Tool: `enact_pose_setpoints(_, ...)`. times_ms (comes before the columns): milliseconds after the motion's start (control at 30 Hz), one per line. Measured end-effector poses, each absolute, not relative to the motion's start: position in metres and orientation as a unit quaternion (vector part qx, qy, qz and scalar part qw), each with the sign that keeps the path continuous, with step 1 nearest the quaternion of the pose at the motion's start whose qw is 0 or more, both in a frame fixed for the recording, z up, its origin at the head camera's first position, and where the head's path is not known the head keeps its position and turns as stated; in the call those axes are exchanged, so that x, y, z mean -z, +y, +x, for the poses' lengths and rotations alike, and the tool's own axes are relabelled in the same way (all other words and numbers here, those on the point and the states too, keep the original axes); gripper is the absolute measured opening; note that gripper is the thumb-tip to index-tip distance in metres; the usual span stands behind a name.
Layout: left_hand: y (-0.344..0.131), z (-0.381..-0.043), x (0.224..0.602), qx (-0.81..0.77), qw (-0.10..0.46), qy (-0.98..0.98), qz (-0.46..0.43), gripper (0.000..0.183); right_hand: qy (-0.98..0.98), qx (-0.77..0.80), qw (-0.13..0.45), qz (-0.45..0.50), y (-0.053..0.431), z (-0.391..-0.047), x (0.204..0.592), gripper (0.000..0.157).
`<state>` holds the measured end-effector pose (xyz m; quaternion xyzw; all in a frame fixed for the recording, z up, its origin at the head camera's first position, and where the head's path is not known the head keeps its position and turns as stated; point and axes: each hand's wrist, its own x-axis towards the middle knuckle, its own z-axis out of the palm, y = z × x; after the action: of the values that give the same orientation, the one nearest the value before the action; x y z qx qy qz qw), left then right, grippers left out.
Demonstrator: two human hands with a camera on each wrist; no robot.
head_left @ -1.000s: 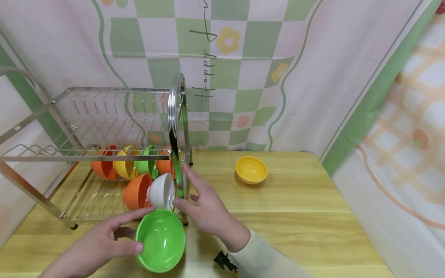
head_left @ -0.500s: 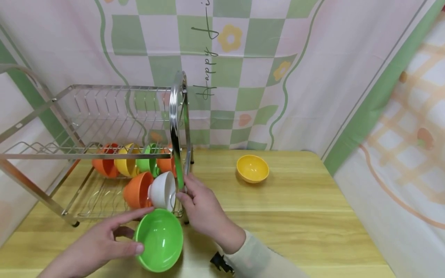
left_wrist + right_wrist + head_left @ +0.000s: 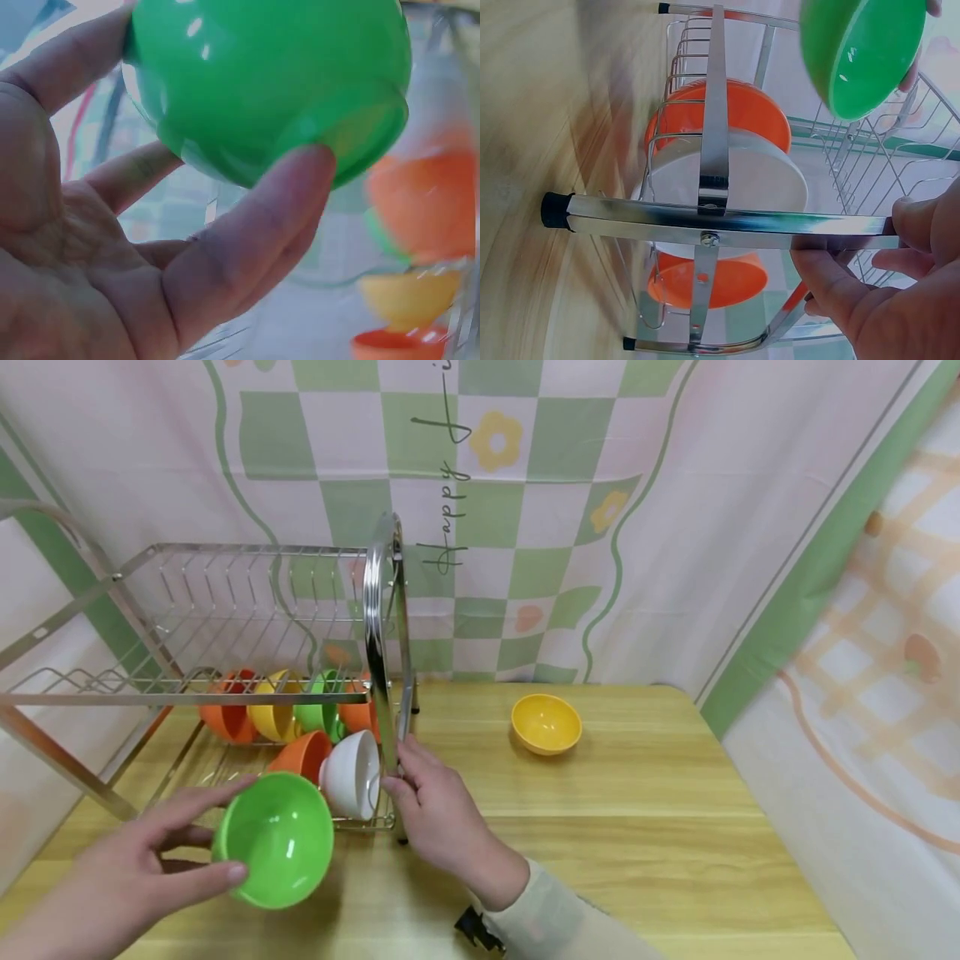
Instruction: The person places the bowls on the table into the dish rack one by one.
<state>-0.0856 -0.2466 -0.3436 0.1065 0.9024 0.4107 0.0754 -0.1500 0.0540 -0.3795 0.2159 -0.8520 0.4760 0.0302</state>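
A green bowl (image 3: 281, 843) is held in my left hand (image 3: 142, 860), thumb at its near side and fingers around the far side, in front of the dish rack. The left wrist view shows its underside and foot ring, with a finger pressed near the ring. My right hand (image 3: 453, 822) grips the front upright of the metal dish rack (image 3: 378, 643), pinching it between thumb and fingers in the right wrist view. Just inside that upright, a white bowl (image 3: 351, 775) stands on edge on the lower tier, beside an orange bowl (image 3: 303, 756) partly hidden by the green one.
Behind them on the lower tier stand a red-orange bowl (image 3: 225, 714), a yellow bowl (image 3: 273, 710), a green bowl (image 3: 318, 714) and another orange bowl (image 3: 362, 714). A separate yellow bowl (image 3: 546, 724) sits upright on the wooden table (image 3: 637, 827). A patterned curtain (image 3: 495, 527) hangs behind.
My left hand has carried the green bowl leftward and slightly up, so it now overlaps the front orange bowl. My right hand, earlier with its fingers spread at the upright, has closed around it.
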Motion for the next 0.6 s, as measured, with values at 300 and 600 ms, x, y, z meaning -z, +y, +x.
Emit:
enact_pose_setpoints(300,-0.275,-0.094,0.329,-0.347,-0.030,0.935,0.062,0.088,-0.856,-0.468,0.034,0.218,0.053,-0.149,0.380,0.043)
enact_pose_setpoints(600,-0.283,-0.108,0.332,-0.324,0.009,0.946,-0.011,0.094,-0.819,-0.546,-0.006,0.178,0.052,-0.147,0.380,0.018)
